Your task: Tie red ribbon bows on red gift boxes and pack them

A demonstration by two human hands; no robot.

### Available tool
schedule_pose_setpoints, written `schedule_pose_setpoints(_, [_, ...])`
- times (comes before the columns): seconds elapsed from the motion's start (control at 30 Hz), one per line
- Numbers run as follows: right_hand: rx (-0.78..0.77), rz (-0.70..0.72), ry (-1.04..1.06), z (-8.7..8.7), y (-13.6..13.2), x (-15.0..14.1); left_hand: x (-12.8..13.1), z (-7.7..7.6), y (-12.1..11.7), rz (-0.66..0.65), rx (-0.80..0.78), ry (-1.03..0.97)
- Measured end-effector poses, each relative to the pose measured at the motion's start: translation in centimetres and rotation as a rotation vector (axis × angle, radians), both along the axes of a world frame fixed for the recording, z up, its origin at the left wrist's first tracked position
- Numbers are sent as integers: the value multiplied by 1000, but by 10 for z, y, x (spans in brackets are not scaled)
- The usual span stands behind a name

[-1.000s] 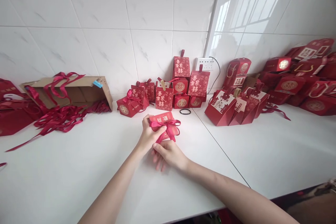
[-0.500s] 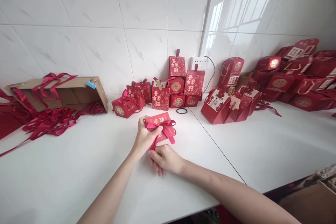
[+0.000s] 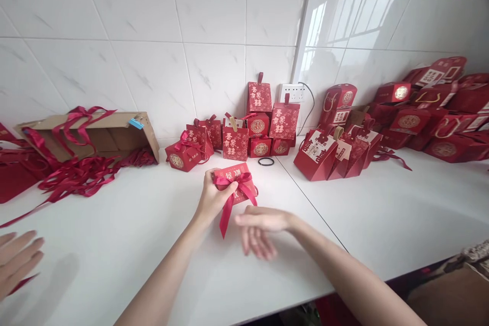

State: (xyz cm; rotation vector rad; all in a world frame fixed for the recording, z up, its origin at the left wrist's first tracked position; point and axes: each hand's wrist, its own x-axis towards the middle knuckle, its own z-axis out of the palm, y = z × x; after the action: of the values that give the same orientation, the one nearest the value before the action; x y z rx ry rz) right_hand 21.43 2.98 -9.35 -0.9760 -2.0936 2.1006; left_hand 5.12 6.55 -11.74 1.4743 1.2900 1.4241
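Note:
My left hand (image 3: pixel 217 191) is closed round the left side of a small red gift box (image 3: pixel 237 172), its thumb pressing near the knot of a ribbon bow. One tail of the dark pink ribbon (image 3: pixel 226 216) hangs down from the bow. To the right of that tail, just below the box, my right hand (image 3: pixel 262 229) is blurred by motion, its fingers loosely apart with nothing visible in them. A tied red box (image 3: pixel 182 155) with a round gold emblem sits behind my left hand.
Another person's hand (image 3: pixel 17 260) reaches in at the lower left. A cardboard box (image 3: pixel 152 137) lies on its side with tangled ribbon (image 3: pixel 80 175) spilling out. Red gift boxes (image 3: pixel 286 119) stand along the wall, with a larger pile (image 3: pixel 443 112) at right. A black ring (image 3: pixel 266 161) lies nearby.
My right hand has let go of the ribbon tail and moved right, its fingers opening. The tail now hangs free. Another person's hand has come in at the lower left.

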Motion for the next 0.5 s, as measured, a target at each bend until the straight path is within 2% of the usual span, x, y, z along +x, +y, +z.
schedule_pose_setpoints(0.03, [-17,73,-55,8,4,12,0,-1,0,-12,-2,-2])
schedule_pose_setpoints(0.07, [34,16,-101,15,9,24,-1,-1,0,-31,-7,1])
schedule_pose_setpoints(0.13, [148,-194,-185,20,18,39,-2,-1,-1,-63,-15,20])
schedule_pose_setpoints(0.2, [181,-288,-205,15,25,43,-2,-1,-1,-70,-11,38])
schedule_pose_setpoints(0.3, [137,-248,-101,-1,32,36,-5,0,1,-66,-8,20])
schedule_pose_setpoints(0.37, [155,-282,-20,-10,35,30,-6,0,2,-55,-17,-12])
schedule_pose_setpoints(0.5, [199,-321,29,-13,38,29,-8,0,4,-23,-32,-28])
